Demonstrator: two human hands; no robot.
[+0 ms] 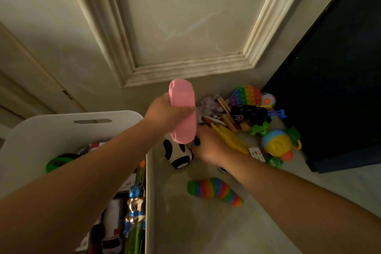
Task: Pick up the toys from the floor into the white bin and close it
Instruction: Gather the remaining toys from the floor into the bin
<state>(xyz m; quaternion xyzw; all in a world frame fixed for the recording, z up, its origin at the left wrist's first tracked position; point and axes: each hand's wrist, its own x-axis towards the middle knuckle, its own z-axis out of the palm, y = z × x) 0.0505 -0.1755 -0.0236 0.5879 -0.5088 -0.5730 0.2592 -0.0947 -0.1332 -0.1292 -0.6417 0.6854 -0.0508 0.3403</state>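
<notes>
My left hand (165,112) grips a long pink toy (182,109) and holds it in the air just right of the white bin (61,130). My right hand (208,147) reaches down among the toys on the floor, its fingers curled around a small dark thing beside a yellow toy (231,138); what it holds is hidden. A black-and-white panda toy (178,153) lies below the pink toy. A rainbow slug toy (214,190) lies nearer to me. The bin stands open with several toys inside.
More toys crowd the corner: a rainbow pop-it (246,95), a black car (248,114), a green turtle (259,129), a colourful ball-shaped toy (277,144). A panelled wall (185,27) rises behind, a dark cabinet (329,88) on the right.
</notes>
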